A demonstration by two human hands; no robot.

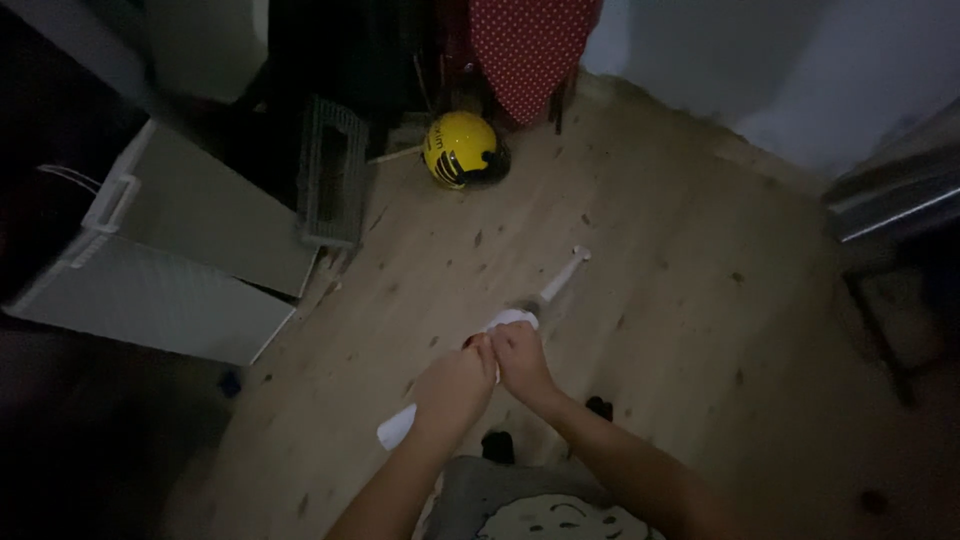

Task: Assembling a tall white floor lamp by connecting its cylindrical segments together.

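Both my hands meet in front of me over a wooden floor (650,300). My left hand (452,388) and my right hand (520,360) are closed together around a white rod-like object (510,320). One end of it pokes out below my left hand (396,430). A thin white handle-like part (562,276) stretches away beyond my hands toward the far right. What the object is stays unclear in the dim light.
A yellow helmet (460,150) lies on the floor at the back. A red dotted ironing board (525,50) leans behind it. White bins (190,240) and a grey crate (333,175) stand at the left. A dark table edge (890,200) is at the right.
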